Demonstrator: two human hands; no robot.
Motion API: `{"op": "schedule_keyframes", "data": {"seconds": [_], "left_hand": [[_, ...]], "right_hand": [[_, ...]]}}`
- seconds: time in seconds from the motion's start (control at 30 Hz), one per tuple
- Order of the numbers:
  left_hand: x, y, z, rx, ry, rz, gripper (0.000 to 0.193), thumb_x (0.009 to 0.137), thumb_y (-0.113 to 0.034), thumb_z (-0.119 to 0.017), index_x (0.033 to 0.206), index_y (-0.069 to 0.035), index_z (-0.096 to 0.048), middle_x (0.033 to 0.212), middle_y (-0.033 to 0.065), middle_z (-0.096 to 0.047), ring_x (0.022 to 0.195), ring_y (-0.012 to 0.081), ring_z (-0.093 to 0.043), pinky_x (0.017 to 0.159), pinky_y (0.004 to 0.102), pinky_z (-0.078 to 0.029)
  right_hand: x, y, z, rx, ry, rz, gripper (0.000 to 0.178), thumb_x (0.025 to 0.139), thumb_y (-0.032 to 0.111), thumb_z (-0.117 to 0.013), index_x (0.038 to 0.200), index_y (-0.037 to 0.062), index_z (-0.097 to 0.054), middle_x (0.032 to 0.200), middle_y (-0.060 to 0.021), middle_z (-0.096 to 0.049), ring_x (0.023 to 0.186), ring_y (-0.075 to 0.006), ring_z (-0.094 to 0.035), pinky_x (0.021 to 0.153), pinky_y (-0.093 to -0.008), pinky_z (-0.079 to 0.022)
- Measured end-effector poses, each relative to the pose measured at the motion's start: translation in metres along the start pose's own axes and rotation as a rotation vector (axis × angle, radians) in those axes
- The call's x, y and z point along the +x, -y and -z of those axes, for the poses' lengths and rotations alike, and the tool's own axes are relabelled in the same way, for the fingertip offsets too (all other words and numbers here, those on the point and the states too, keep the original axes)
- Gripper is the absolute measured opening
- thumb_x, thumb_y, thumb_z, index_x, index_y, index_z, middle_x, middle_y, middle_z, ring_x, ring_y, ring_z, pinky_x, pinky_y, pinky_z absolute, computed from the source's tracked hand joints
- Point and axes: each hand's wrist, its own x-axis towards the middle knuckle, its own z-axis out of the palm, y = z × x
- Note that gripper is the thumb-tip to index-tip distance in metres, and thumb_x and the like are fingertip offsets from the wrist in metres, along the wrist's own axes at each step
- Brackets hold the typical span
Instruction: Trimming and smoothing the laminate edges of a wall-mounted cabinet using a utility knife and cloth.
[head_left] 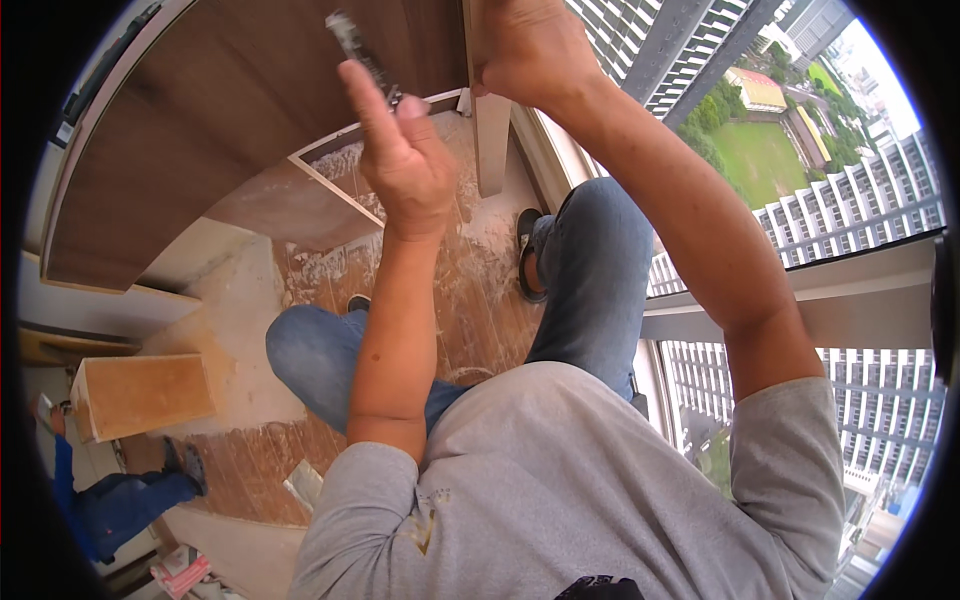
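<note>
My left hand [408, 175] is raised in front of a large dark brown wood panel [230, 110]. It is closed round a slim dark tool [362, 55] with a pale tip, its index finger stretched along it. Blur hides the tool's exact kind. At the top edge of the view, my right hand [530, 50] grips a narrow upright wooden strip [491, 140] beside the panel's right edge. Some of its fingers are hidden behind the strip or cut off by the frame.
To the right, a window frame [860, 300] borders a view of high buildings. Below me is a dusty wood-plank floor [460, 320]. A wooden box [145, 395] stands at the left, near another person in blue [130, 505]. A low open frame [340, 185] lies under the panel.
</note>
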Motion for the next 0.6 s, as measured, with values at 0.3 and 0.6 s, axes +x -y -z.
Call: {"op": "schedule_keyframes", "data": {"seconds": [0.3, 0.6], "left_hand": [[-0.022, 0.027, 0.0, 0.168, -0.043, -0.205, 0.062, 0.104, -0.009, -0.054, 0.159, 0.006, -0.031, 0.09, 0.0149, -0.072, 0.073, 0.0198, -0.07, 0.068, 0.0317, -0.056], [-0.022, 0.007, -0.009, 0.169, 0.131, -0.267, 0.062, 0.1, -0.003, -0.056, 0.157, 0.008, -0.034, 0.118, 0.0276, -0.07, 0.096, 0.0344, -0.075, 0.081, 0.0378, -0.06]], "right_hand": [[0.005, 0.002, -0.001, -0.06, 0.105, -0.109, 0.133, 0.068, -0.001, -0.078, 0.16, 0.0003, 0.018, 0.162, -0.0439, 0.009, 0.108, -0.0605, -0.061, 0.088, -0.0541, -0.058], [0.002, 0.0, 0.0, -0.173, 0.019, -0.008, 0.145, 0.065, 0.006, -0.089, 0.16, 0.0019, 0.019, 0.163, -0.0434, 0.008, 0.112, -0.0605, -0.06, 0.092, -0.0535, -0.058]]}}
